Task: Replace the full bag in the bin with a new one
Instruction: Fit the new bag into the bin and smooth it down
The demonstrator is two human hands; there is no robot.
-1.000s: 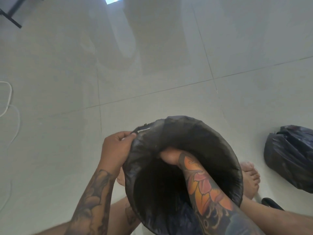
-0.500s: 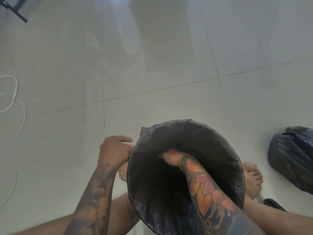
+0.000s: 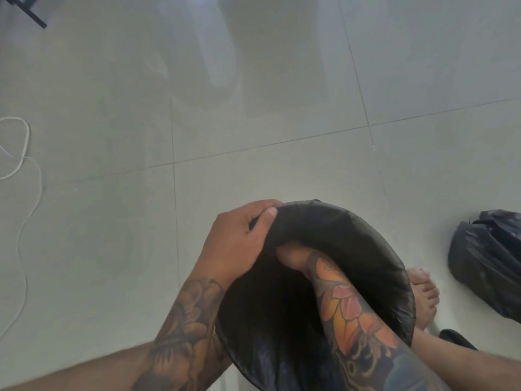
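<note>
Left grip: left hand [image 3: 239,244] clamps the upper-left rim of the new black bag [image 3: 375,258], thumb over the edge, fingers outside.
Right grip: right hand [image 3: 290,256] is deep inside the bag, fingers hidden; cannot tell if curled.
Bin: lower centre, wholly lined by the bag.
Full bag [image 3: 487,263]: one, right edge, on the floor [image 3: 253,122].
Room: bare tiles above; white cable [image 3: 19,165] far left.

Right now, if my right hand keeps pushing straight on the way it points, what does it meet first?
Most likely the new black bag's inner wall; the right hand is mostly hidden inside, so depth is unclear.
</note>
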